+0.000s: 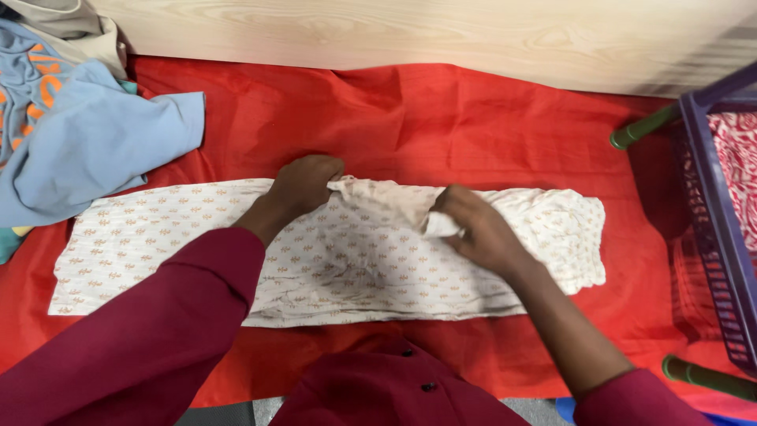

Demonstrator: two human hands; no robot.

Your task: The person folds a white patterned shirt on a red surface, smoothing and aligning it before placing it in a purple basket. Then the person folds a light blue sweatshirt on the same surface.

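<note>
A long white cloth [331, 260] with small orange marks lies flat across a red sheet [441, 118]. The cloth looks thin and soft, and it is folded into a long strip. Its top edge is bunched up in the middle.

The left hand [306, 183] is curled tight and pinches the top edge of the cloth. The right hand [473, 225] is curled too, and its fingers hold a small fold of the cloth just beside the left hand. Both arms wear dark red sleeves [158, 331].

A pile of light blue clothes [87, 134] sits at the far left, touching the corner of the white cloth. A purple plastic basket [714, 229] with holes in its side stands at the right, well apart from the hands. A pale wooden board [441, 31] runs along the back.
</note>
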